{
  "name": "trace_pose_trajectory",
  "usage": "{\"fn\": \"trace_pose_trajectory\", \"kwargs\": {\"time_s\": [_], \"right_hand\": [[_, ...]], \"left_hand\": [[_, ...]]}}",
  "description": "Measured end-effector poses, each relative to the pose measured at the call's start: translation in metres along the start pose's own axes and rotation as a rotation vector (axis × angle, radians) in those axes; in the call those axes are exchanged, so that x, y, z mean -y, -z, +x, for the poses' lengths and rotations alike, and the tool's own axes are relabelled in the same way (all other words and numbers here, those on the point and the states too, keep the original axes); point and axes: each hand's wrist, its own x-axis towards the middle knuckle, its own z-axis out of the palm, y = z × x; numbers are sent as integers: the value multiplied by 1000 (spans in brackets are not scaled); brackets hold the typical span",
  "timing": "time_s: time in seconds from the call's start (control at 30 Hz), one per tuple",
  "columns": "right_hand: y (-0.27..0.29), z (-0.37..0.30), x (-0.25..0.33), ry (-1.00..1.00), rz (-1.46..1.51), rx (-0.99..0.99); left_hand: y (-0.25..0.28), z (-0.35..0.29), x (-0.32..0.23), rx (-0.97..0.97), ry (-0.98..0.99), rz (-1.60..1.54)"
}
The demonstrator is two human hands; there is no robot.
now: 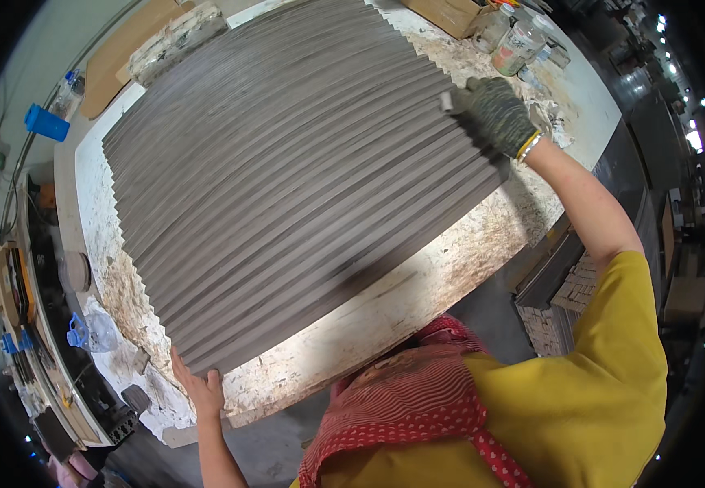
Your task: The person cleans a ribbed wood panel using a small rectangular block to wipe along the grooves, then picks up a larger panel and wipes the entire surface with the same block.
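A broad layer of grey-brown strips (287, 171), laid side by side with jagged, stepped ends, covers most of the worktable. My left hand (200, 390), bare, grips its near left corner, thumb and fingers against the edges. Over the right end of the strips is my right hand (495, 118), in a dark knitted glove with a yellow cuff. Its fingers are closed round a small whitish piece (447, 102), mostly hidden by the glove, so its kind cannot be made out.
The stained white table (425, 285) borders the strips. At the far right stand a cardboard box (450, 15) and a clear jar (518, 49). A blue cup (46, 123) and a plastic jug (92, 332) are on the left. Stacked boards (552, 313) stand below the right edge.
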Motion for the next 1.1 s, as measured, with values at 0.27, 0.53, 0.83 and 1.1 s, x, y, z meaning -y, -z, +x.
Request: {"fn": "trace_pose_trajectory", "kwargs": {"time_s": [0.27,0.53,0.83,1.1], "right_hand": [[48,24,112,165,427,-160],[62,54,120,32,674,-180],[0,57,31,-346,173,18],[74,9,140,249,446,-223]], "left_hand": [[6,-4,14,52,-103,75],[4,-12,11,79,86,21],[2,-6,2,-17,31,2],[-4,2,-7,-44,25,-28]]}}
